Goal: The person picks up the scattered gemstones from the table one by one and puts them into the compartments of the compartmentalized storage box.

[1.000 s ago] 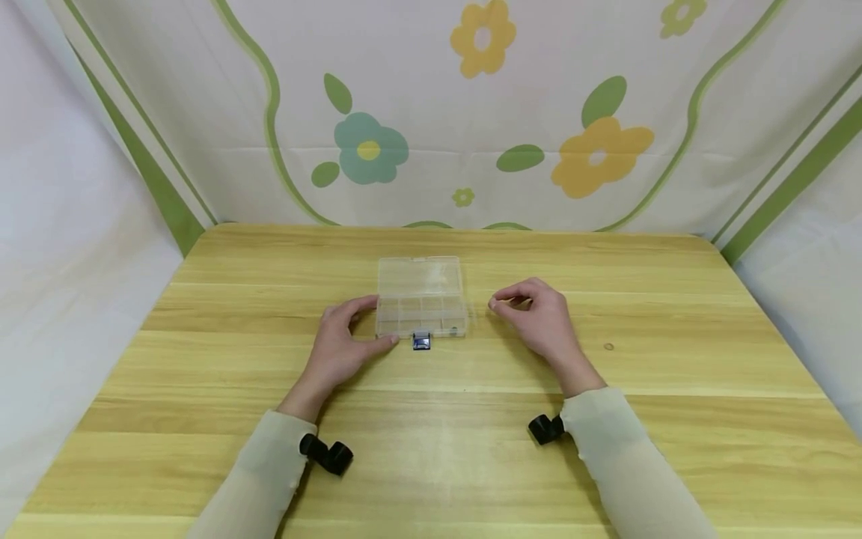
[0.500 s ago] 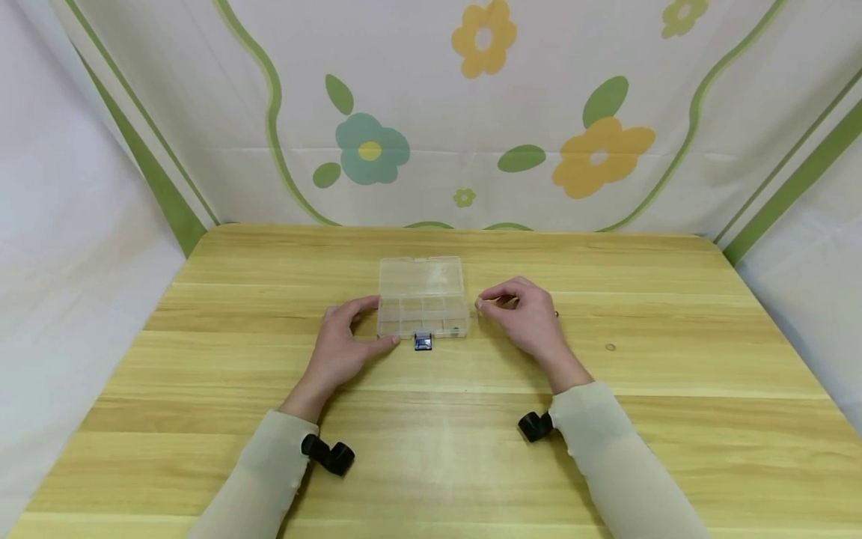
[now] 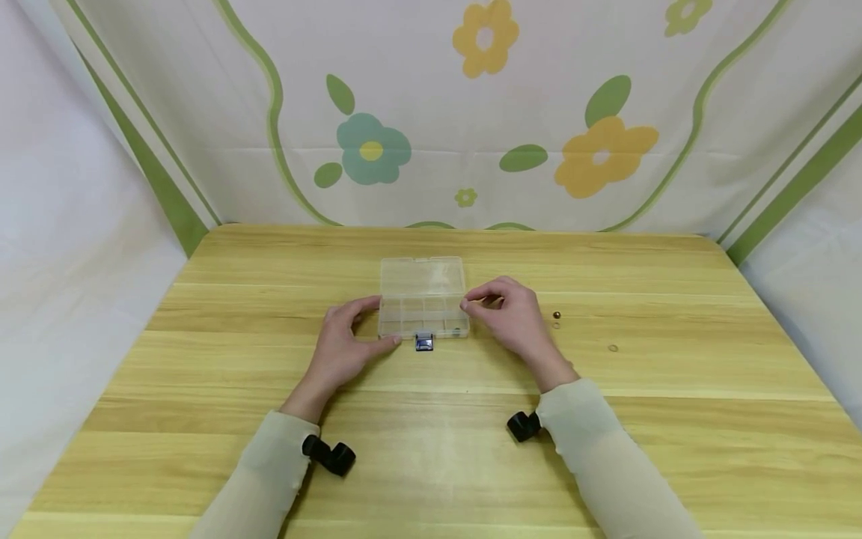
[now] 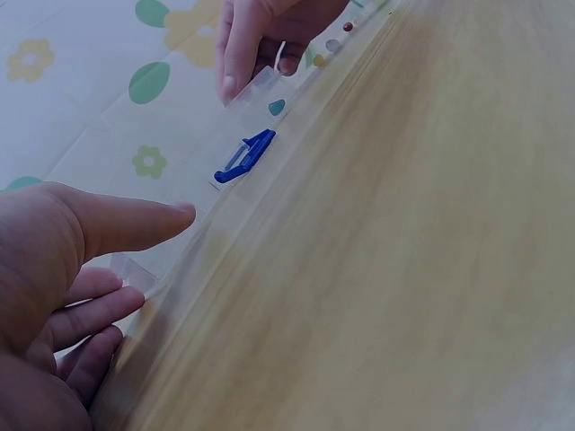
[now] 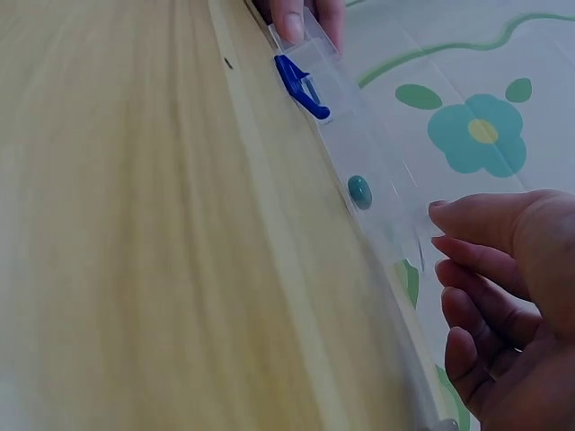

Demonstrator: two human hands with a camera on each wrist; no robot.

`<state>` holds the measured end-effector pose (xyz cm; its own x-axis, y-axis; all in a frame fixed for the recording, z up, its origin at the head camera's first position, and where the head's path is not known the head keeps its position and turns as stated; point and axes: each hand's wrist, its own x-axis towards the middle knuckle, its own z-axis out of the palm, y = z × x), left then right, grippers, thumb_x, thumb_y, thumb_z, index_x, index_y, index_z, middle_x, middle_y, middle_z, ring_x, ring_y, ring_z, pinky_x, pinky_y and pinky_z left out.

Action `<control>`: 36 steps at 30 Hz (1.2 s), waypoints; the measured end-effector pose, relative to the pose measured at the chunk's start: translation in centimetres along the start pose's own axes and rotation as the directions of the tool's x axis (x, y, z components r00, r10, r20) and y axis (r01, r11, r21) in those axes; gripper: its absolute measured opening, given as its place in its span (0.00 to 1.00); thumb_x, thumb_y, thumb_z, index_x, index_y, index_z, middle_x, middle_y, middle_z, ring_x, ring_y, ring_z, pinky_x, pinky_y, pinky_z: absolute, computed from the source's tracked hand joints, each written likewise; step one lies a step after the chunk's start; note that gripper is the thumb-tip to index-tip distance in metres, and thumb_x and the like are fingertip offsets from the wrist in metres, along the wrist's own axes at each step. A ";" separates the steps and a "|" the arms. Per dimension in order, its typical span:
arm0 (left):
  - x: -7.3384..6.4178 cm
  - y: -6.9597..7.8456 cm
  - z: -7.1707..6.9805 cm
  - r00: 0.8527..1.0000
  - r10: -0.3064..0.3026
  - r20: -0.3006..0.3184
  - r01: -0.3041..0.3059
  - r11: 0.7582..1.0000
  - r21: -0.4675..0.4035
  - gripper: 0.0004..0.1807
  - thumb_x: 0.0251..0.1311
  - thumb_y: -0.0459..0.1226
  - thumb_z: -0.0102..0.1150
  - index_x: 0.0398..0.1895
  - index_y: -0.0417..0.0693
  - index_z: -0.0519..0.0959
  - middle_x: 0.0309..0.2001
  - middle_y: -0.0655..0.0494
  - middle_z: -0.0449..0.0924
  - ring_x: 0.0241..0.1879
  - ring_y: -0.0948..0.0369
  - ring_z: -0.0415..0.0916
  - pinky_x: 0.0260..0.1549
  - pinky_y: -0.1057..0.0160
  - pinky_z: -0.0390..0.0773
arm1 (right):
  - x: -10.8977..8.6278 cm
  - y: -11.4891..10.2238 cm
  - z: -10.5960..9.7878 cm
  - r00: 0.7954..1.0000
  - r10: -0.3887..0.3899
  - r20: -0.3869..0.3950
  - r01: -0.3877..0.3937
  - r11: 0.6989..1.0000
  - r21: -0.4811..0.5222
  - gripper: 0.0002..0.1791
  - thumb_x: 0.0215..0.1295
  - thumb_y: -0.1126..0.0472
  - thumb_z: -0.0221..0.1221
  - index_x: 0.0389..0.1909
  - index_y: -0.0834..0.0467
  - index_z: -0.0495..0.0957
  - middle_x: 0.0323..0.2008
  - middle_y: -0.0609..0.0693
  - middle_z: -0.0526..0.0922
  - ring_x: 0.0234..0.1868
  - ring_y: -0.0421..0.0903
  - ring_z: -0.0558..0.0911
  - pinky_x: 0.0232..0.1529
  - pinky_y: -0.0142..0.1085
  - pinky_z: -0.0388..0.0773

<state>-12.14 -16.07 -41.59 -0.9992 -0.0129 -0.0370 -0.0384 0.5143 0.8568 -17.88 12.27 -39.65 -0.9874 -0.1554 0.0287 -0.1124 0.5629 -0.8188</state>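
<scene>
A clear plastic compartment box (image 3: 423, 305) stands near the table's middle, its lid (image 3: 423, 277) open toward the back. My left hand (image 3: 342, 346) steadies its left end, thumb at the front edge and fingers at the side. A blue latch (image 3: 424, 342) hangs from the front. In the front right compartment lies a teal bead (image 5: 359, 191). My right hand (image 3: 508, 314) is at the box's right end, thumb and index tips close together in a pinch. Whether something tiny sits between those tips cannot be made out.
Right of the right hand lie a dark brown bead (image 3: 557, 315) and a thin small ring (image 3: 556, 326). Another small ring (image 3: 613, 348) lies farther right on the wooden table (image 3: 431, 464). A flowered cloth (image 3: 431, 112) hangs behind.
My right hand has moved left to the box's right end, its fingertips still together. The brown bead and nearer ring have come into view behind it. My left hand stays at the box.
</scene>
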 end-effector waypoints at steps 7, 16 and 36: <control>0.0 0.1 0.0 1.000 -0.005 0.002 0.005 1.000 -0.010 0.42 0.59 0.41 0.81 0.77 0.47 0.74 0.73 0.46 0.72 0.73 0.47 0.62 0.77 0.41 0.64 | 0.1 -0.2 0.5 1.000 -0.008 0.009 0.008 1.000 0.012 0.06 0.69 0.54 0.73 0.43 0.51 0.91 0.46 0.49 0.85 0.46 0.49 0.82 0.48 0.41 0.79; 0.0 0.2 -0.1 1.000 -0.004 0.005 0.004 1.000 -0.001 0.41 0.60 0.43 0.80 0.77 0.47 0.74 0.74 0.45 0.71 0.74 0.45 0.62 0.77 0.40 0.64 | 0.0 -0.1 0.7 1.000 -0.012 0.008 0.012 0.999 0.036 0.07 0.69 0.54 0.73 0.44 0.51 0.91 0.45 0.50 0.86 0.44 0.49 0.83 0.47 0.41 0.80; -0.1 0.1 0.0 1.000 -0.008 0.006 0.008 1.000 -0.005 0.42 0.60 0.43 0.80 0.77 0.47 0.74 0.74 0.44 0.70 0.74 0.45 0.62 0.77 0.40 0.64 | 0.1 0.2 1.0 1.000 -0.016 -0.002 0.016 0.998 0.057 0.07 0.68 0.56 0.73 0.43 0.53 0.91 0.44 0.50 0.86 0.42 0.49 0.82 0.46 0.41 0.81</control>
<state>-12.03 -16.04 -41.51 -0.9988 -0.0114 -0.0471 -0.0463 0.5102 0.8588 -17.86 11.55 -40.35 -0.9858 -0.1626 0.0425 -0.1213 0.5136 -0.8494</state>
